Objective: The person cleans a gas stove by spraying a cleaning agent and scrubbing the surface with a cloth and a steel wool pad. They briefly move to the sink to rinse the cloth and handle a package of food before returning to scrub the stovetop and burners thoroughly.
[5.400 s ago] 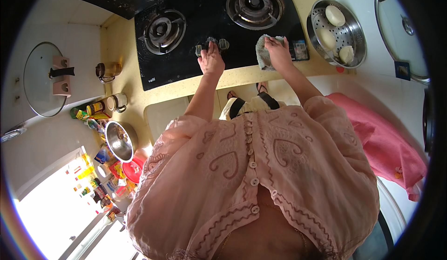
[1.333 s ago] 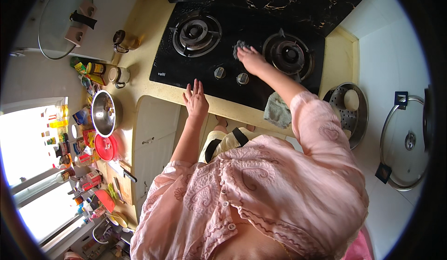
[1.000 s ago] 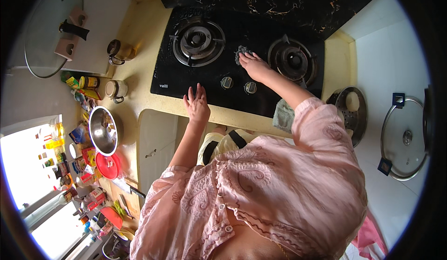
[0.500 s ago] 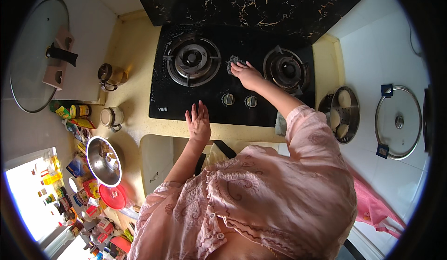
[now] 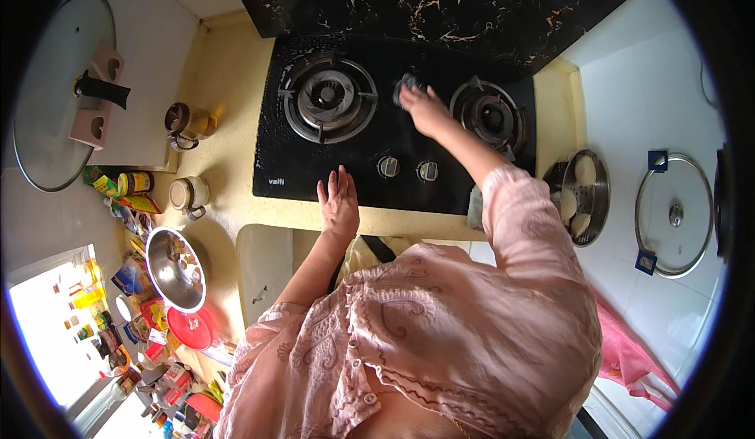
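Observation:
My right hand [image 5: 425, 112] is on a dark grey scouring pad [image 5: 405, 90], pressing it to the black glass of the gas stove [image 5: 366, 173] between the two burners. Some motion blur softens the fingers and the pad. My left hand [image 5: 340, 204] lies flat at the stove's front edge, fingers stretched out, holding nothing. Beyond it is the left burner [image 5: 327, 97]; the right burner [image 5: 489, 115] sits just right of my right wrist. Two control knobs [image 5: 388, 167] stand between my forearms. Wet droplets or suds dot the glass around the left burner.
On the left counter are a glass jug with amber liquid [image 5: 189, 124], a lidded jar [image 5: 189, 195], a steel bowl [image 5: 175, 270] and a red lid [image 5: 191, 327]. A steamer tray [image 5: 590, 197] and a glass lid [image 5: 674, 215] hang at the right. Dark marbled panel [image 5: 417, 6] backs the stove.
My right hand has slid the scouring pad farther from me and slightly right across the glass. My left hand stays at the front edge.

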`<state>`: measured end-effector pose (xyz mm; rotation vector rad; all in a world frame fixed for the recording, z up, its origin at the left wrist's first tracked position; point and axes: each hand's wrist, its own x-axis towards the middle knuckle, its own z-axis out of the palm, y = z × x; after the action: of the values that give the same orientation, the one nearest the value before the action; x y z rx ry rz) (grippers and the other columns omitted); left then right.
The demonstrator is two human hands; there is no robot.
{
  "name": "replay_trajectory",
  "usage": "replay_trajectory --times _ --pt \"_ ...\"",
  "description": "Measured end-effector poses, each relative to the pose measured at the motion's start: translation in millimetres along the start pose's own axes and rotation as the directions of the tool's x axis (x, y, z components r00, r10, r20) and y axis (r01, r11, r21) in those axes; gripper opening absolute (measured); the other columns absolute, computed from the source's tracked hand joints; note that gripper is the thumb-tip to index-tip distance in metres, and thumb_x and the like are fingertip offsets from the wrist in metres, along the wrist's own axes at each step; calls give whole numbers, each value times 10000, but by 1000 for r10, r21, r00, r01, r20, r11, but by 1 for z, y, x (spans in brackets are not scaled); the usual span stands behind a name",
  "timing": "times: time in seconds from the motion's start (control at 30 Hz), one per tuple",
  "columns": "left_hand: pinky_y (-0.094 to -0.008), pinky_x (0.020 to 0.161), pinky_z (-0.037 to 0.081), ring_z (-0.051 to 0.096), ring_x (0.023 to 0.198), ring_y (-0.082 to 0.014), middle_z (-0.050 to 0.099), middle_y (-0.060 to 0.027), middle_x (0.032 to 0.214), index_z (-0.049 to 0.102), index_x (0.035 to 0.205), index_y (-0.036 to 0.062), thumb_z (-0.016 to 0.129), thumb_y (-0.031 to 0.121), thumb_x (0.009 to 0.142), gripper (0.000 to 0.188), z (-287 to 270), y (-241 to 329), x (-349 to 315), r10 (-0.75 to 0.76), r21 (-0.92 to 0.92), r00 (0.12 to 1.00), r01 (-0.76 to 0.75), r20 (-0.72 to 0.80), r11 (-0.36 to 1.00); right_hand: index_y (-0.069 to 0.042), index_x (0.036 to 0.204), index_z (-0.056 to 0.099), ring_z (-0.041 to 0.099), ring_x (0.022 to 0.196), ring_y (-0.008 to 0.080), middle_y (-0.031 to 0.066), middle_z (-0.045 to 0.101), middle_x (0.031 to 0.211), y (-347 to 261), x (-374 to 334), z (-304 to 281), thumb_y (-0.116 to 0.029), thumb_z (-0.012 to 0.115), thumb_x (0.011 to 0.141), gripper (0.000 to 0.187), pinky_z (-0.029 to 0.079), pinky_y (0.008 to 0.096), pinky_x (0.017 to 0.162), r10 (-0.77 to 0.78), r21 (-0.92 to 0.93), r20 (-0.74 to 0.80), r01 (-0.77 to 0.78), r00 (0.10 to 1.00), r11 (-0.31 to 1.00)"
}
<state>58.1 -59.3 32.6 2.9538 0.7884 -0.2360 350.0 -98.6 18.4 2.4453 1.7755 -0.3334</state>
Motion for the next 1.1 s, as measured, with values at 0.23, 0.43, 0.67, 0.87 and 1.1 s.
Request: replay_trajectory --times 0.23,0.43,0.67,0.87,1.1 --pt "-493 1012 195 287 1233 -286 279 -147 1362 363 1247 -25 433 51 738 520 2 3 2 -35 -46 999 36 1 998 -69 1268 385 291 1266 216 68 280 1389 -6 -13 1 -109 345 832 439 198 407 1041 -44 -49 70 48 997 998" --pt "-492 1004 214 295 1228 -284 289 -142 1357 369 1241 -29 435 50 741 511 -1 7 6 -24 4 999 24 -21 1000 -126 1262 408 283 1270 196 13 275 1396 26 1 3 -118 329 839 431 169 428 1043 118 11 -26 -118 993 993" --pt "-487 1003 221 295 1230 -274 288 -134 1361 374 1242 -23 434 45 740 510 6 8 5 -47 -19 998 46 -28 999 -158 1251 431 264 1280 179 12 296 1386 -16 -33 16 -126 346 852 409 129 456 1055 -94 55 54 91 994 994" --pt "-487 1008 214 290 1234 -276 280 -131 1369 371 1246 -24 430 32 733 520 5 9 8 -61 5 998 61 3 998 -162 1268 402 291 1268 180 -12 286 1391 10 -1 5 -76 320 832 452 140 466 1046 35 24 6 -36 999 999" --pt "-482 1022 190 261 1258 -263 244 -129 1384 314 1287 -12 433 88 770 539 -1 10 8 -78 40 993 74 89 996 -161 1244 433 304 1258 180 -11 293 1386 -31 -1 17 -138 336 851 406 152 480 1041 -150 -76 12 150 989 986"
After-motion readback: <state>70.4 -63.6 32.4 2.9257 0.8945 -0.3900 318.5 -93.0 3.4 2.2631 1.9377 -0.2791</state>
